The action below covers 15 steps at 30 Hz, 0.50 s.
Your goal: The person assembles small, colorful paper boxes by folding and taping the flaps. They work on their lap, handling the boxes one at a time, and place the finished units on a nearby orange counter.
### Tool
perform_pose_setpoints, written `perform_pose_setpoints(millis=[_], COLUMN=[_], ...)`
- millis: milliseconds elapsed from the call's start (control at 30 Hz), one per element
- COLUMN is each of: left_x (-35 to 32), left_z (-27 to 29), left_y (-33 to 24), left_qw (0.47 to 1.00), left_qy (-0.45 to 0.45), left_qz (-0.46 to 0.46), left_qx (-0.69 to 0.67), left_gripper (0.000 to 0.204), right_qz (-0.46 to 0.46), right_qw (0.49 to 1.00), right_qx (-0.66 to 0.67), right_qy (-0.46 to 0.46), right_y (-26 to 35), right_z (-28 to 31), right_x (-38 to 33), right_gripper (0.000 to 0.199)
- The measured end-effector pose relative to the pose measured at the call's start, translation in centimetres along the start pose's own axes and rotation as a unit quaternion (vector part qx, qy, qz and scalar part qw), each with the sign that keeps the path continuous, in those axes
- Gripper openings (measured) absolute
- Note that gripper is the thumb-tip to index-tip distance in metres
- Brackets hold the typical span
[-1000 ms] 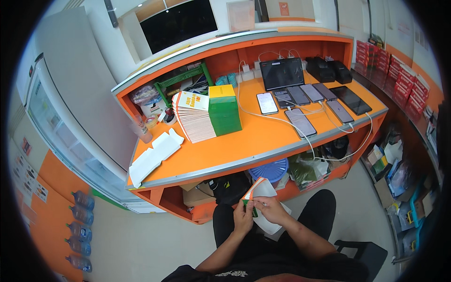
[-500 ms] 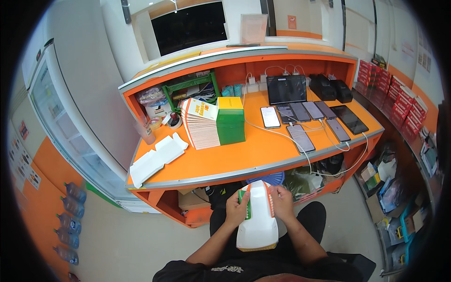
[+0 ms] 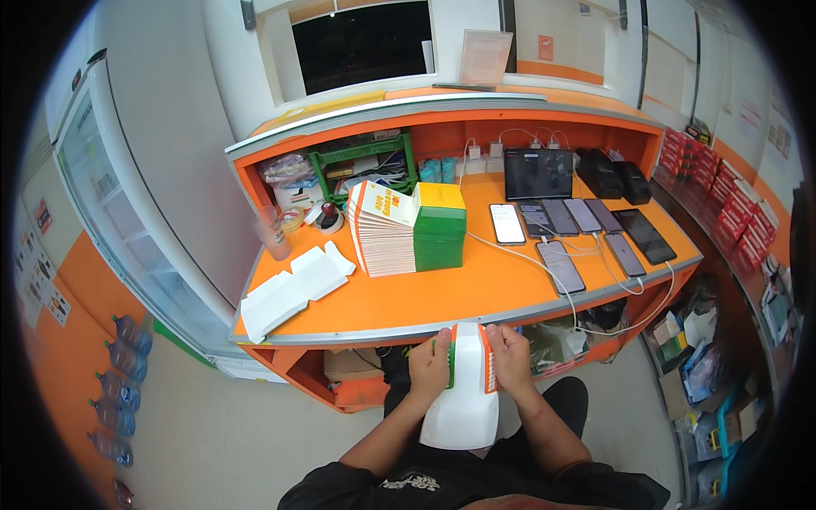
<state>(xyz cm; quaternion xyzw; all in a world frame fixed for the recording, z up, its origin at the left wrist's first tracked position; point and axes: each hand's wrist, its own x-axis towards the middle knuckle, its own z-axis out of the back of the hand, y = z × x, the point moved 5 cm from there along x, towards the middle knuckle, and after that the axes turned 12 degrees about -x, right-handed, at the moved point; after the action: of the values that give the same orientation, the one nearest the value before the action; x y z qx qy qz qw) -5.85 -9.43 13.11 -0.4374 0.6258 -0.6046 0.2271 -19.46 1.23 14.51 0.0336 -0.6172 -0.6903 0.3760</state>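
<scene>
A pale floor (image 3: 221,442) spreads around an orange counter (image 3: 408,293), and a tall glass-door refrigerator (image 3: 127,183) stands to its left. On the counter, left of its middle, is a dense stack of folded cartons (image 3: 408,234), its right end green with a yellow top, its left part white with orange edges fanned apart. A green plastic crate (image 3: 361,157) sits behind it. Just in front of the counter, between the two hands, is a white carton (image 3: 461,412) with a green side panel on the left and an orange one on the right. An opened-out white card sheet (image 3: 297,289) lies at the counter's left end. Toward the right, a black tablet (image 3: 648,236) lies flat. The left hand (image 3: 427,365) pinches the carton's green side, thumb on top; the right hand (image 3: 512,357) pinches the orange side, so each grip is pressed closed on card. Several phones (image 3: 561,267) lie left of the tablet, some with white cables (image 3: 588,249) attached. A clear plastic cup (image 3: 272,234) stands beyond the card sheet, near a dark-handled stamp (image 3: 329,212).
</scene>
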Motion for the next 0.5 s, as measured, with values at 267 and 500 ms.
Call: perform_pose_setpoints(millis=[267, 500], left_x=[1.4, 2.3], left_z=[0.7, 2.0], left_y=[-0.2, -3.6], left_qw=[0.993, 0.989], left_qy=[0.042, 0.026], left_qz=[0.053, -0.082], left_qx=[-0.098, 0.120], left_gripper=[0.047, 0.048], right_qz=[0.080, 0.073], right_qw=[0.992, 0.991], right_qx=[-0.091, -0.105], right_qy=[-0.033, 0.049], right_y=[2.7, 5.4], right_z=[-0.5, -1.9], right_x=[0.9, 2.6], right_gripper=[0.045, 0.035])
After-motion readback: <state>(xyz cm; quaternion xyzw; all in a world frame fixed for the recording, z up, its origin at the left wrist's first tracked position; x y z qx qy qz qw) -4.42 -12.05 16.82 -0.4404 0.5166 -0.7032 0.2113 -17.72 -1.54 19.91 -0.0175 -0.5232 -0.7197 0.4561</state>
